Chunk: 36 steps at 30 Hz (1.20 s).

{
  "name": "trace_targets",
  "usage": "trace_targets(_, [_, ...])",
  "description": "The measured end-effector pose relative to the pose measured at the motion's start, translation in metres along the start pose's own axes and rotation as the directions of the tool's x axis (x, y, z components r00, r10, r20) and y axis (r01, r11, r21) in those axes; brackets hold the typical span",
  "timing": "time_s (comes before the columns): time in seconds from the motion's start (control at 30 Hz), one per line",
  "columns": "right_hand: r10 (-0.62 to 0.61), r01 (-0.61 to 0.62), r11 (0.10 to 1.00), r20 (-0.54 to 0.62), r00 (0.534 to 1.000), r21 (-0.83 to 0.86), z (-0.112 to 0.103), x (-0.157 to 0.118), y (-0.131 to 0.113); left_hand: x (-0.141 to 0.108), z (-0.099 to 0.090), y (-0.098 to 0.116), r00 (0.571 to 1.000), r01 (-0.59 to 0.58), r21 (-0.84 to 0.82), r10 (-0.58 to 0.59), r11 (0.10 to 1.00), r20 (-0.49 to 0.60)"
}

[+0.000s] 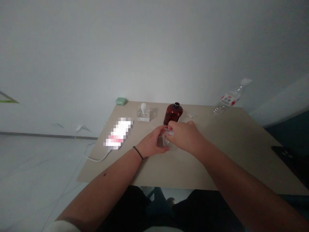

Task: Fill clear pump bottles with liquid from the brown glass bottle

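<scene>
Bottle, small, clear (166, 138): mid-table (205, 170), between the hands. Left hand (152, 143): curled round its side, gripping. Right hand (184, 133): fingers pinching its white top (171, 132); whether loosening or tightening, cannot tell. Work here judged midway, the top not yet let go. Brown bottle (172, 114): just beyond, upright, mouth open, no cap fitted. Second clear bottle (143, 116): farther left, upright, white nozzle (143, 107) in place; seemingly finished or untouched, which is unclear.
</scene>
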State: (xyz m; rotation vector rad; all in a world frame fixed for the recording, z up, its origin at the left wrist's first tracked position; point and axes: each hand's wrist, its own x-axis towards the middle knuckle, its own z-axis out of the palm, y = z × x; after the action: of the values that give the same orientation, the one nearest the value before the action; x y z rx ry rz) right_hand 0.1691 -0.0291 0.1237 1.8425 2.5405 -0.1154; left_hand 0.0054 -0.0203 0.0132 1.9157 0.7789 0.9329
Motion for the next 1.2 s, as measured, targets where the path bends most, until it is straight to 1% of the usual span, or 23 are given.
trace_targets(0.07, [-0.01,0.012,0.997,-0.02,1.0,0.07,0.002,-0.002,0.004,-0.001,-0.001,0.001,0.999,-0.034,0.032,0.033,0.999,0.011])
trace_targets(0.13, [-0.003,0.01,0.968,-0.03,1.0,0.252,0.007,-0.002,0.013,-0.003,-0.002,0.003,0.999,-0.043,0.062,0.042,0.997,0.011])
trace_targets(0.17, [0.004,0.007,0.926,-0.028,1.0,0.377,0.012,-0.002,0.019,-0.003,-0.003,0.003,0.999,-0.041,0.063,0.041,0.997,0.006])
trace_targets(0.23, [0.015,0.018,0.789,-0.049,0.999,0.614,0.027,0.0,0.033,-0.004,-0.004,0.003,1.0,-0.029,0.046,0.029,0.999,-0.006])
trace_targets(0.27, [0.023,0.04,0.716,-0.081,0.996,0.697,0.036,0.002,0.039,-0.005,-0.004,0.001,1.0,-0.024,0.036,0.025,0.999,-0.014])
trace_targets(0.3, [0.023,0.091,0.659,-0.141,0.99,0.746,0.047,0.004,0.044,-0.005,-0.003,-0.001,0.999,-0.023,0.03,0.024,0.999,-0.025])
trace_targets(0.33, [-0.001,0.16,0.608,-0.201,0.98,0.777,0.058,0.005,0.048,-0.005,-0.003,-0.003,0.999,-0.027,0.027,0.028,0.999,-0.035])
trace_targets(0.4, [-0.041,0.26,0.478,-0.275,0.961,0.839,0.078,0.007,0.052,-0.005,-0.001,-0.009,0.997,-0.051,0.019,0.053,0.998,-0.058])
trace_targets(0.47, [-0.079,0.315,0.357,-0.307,0.948,0.879,0.093,0.008,0.052,-0.006,0.0,-0.013,0.994,-0.076,0.034,0.078,0.997,-0.072])
trace_targets(0.53, [-0.063,0.329,0.293,-0.325,0.943,0.898,0.103,0.008,0.049,-0.006,0.001,-0.016,0.993,-0.079,0.05,0.083,0.996,-0.083])
trace_targets(0.63, [0.026,0.297,0.253,-0.313,0.949,0.921,0.111,0.007,0.044,-0.006,0.002,-0.017,0.993,-0.073,0.075,0.079,0.995,-0.084])
trace_targets(0.67, [0.038,0.288,0.235,-0.305,0.952,0.928,0.112,0.006,0.042,-0.006,0.002,-0.017,0.993,-0.076,0.088,0.083,0.993,-0.084])
trace_targets(0.8, [-0.016,0.29,0.124,-0.29,0.957,0.949,0.11,0.003,0.041,-0.005,0.002,-0.016,0.989,-0.113,0.122,0.124,0.986,-0.085])
trace_targets(0.87, [-0.038,0.288,0.085,-0.286,0.957,0.954,0.107,0.002,0.042,-0.005,0.002,-0.017,0.988,-0.128,0.117,0.138,0.985,-0.074])
trace_targets(0.93, [-0.04,0.304,0.094,-0.302,0.953,0.948,0.104,0.002,0.044,-0.005,0.001,-0.017,0.986,-0.139,0.105,0.147,0.985,-0.073])
trace_targets(1.07, [-0.01,0.349,0.181,-0.353,0.935,0.919,0.104,0.004,0.044,-0.004,0.0,-0.018,0.985,-0.156,0.067,0.16,0.986,-0.069])
trace_targets(1.13, [0.034,0.342,0.21,-0.357,0.934,0.916,0.107,0.005,0.043,-0.005,0.0,-0.018,0.983,-0.152,0.073,0.158,0.986,-0.089])
trace_targets(1.2, [0.106,0.309,0.221,-0.338,0.935,0.925,0.11,0.005,0.042,-0.007,-0.001,-0.018,0.978,-0.144,0.106,0.158,0.984,-0.134])
